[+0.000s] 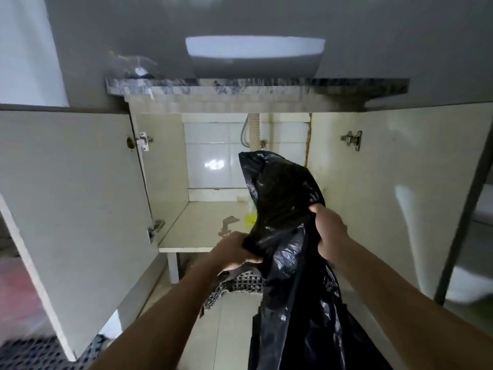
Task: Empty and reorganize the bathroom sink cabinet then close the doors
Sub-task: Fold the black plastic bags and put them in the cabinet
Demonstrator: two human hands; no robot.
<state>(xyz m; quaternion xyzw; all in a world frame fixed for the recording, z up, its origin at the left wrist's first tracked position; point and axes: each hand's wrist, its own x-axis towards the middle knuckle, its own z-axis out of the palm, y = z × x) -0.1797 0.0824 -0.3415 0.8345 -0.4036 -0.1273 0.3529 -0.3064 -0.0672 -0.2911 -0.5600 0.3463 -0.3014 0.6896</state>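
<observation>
Black plastic bin bag (282, 198) gripped by left hand (234, 251) and right hand (329, 229), probably spreading it; open cabinet (202, 225) just beyond hands, doors wide.

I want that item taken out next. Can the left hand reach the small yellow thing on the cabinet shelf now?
Probably not yet: the left hand grips the black plastic bag, which partly covers the small yellow thing.

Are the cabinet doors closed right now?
No, both the left cabinet door and the right cabinet door are swung wide open while the left hand and right hand grip a black plastic bag.
</observation>
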